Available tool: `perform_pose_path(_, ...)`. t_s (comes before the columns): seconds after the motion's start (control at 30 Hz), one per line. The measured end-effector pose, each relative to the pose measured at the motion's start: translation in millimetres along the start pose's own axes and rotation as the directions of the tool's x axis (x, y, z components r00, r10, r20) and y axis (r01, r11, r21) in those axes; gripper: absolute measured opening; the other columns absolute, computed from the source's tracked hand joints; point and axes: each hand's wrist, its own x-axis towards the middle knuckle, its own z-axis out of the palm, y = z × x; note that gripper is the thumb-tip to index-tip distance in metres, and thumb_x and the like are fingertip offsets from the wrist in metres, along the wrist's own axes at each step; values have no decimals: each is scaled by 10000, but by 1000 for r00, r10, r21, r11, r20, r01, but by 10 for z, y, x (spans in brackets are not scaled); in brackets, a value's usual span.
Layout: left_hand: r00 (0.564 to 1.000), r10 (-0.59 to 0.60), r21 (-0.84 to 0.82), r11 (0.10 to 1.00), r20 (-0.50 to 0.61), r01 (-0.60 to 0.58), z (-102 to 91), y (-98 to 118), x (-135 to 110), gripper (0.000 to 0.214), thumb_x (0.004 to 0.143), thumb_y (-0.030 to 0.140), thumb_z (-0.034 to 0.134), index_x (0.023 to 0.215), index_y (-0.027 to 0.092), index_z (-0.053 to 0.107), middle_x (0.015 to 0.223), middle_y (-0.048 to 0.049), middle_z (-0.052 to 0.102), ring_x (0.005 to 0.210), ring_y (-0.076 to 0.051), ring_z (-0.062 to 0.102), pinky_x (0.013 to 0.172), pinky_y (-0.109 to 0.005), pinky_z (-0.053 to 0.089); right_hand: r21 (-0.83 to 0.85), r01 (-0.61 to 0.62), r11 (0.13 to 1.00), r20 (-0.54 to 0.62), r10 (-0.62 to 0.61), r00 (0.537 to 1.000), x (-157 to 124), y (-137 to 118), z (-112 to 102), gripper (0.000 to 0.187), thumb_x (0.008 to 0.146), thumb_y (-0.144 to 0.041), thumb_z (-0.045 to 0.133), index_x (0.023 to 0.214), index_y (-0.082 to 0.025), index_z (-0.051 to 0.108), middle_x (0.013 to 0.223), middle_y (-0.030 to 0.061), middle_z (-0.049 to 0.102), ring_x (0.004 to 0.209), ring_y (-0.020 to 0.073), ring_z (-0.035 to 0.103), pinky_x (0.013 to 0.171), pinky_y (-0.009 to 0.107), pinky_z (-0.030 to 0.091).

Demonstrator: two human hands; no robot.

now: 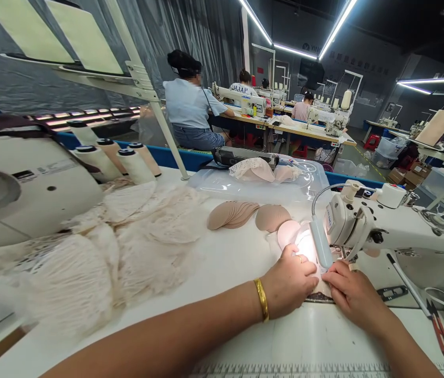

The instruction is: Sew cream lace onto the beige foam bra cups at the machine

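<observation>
Your left hand (291,281) rests knuckles-up on the pale padded cup (304,245), fingers curled down onto it; whether they pinch the fabric or only press it cannot be determined. Your right hand (353,296) lies flat just beside the left, fingers extended and relaxed, pressing the same cup's near edge against the white table (230,262). The cup sits under the head of the sewing machine (403,231), brightly lit by the gooseneck lamp (320,244), with a fanned row of spare cups (232,214) near it and a lace pile (127,247) well apart on your left.
</observation>
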Motion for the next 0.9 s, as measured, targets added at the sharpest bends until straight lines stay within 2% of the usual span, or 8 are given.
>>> perform_pose_path(0.17,1000,9,-24,1000,15,-9,-38,-152,79,115,840,107,574,764,182,615,834,-13,671,781,-199,597,926,-468,366,-58,-70,996,-16,70,997,10,10,68,321,923,-79,424,1060,-238,667,895,39,605,730,186,531,604,277,391)
perform_pose_path(0.47,1000,12,-52,999,-5,-12,-4,-363,173,157,867,127,571,917,221,686,1014,-56,701,972,-247,593,968,-463,345,-95,-170,981,32,174,984,16,15,131,288,935,-108,402,1034,-235,640,945,59,619,802,214,566,618,293,391)
perform_pose_path(0.57,983,-171,-58,984,-62,167,-26,-432,182,221,893,108,533,1039,205,667,1161,-109,654,1066,-273,570,981,-452,392,-97,-167,981,38,172,984,10,13,129,291,944,-109,397,1063,-236,630,968,61,623,819,221,572,625,300,396)
perform_pose_path(0.63,932,-357,-78,933,-60,352,-67,-505,153,315,868,31,482,1110,165,633,1202,-142,619,1053,-267,579,931,-416,450,-89,-165,982,46,170,984,5,15,126,306,954,-108,386,1097,-235,626,982,63,624,842,224,575,629,299,405)
perform_pose_path(0.67,906,-422,-76,905,-34,419,-94,-539,124,339,840,-4,467,1101,145,625,1152,-147,624,996,-262,594,873,-399,477,-88,-165,982,50,170,984,3,16,125,314,959,-109,382,1116,-234,623,987,63,625,846,224,576,632,299,409)
perform_pose_path(0.73,884,-465,-44,883,43,467,-158,-573,47,289,790,-27,488,985,132,630,954,-123,632,831,-258,602,734,-380,489,-95,-159,983,53,165,985,3,18,123,319,970,-117,380,1146,-233,620,990,63,626,836,222,579,634,300,411)
perform_pose_path(0.8,890,-439,-17,896,122,444,-222,-536,-29,148,776,23,566,824,154,616,781,-79,596,696,-246,575,636,-363,461,-108,-149,983,49,155,987,8,17,121,317,974,-122,383,1157,-230,618,975,61,625,802,214,576,622,296,403)
perform_pose_path(0.9,924,-325,-3,943,203,333,-275,-368,-64,107,795,98,634,743,175,583,788,-68,607,713,-237,586,623,-336,452,-122,-128,984,32,132,991,21,11,115,314,973,-115,380,1142,-223,621,936,53,620,710,193,548,584,285,374)
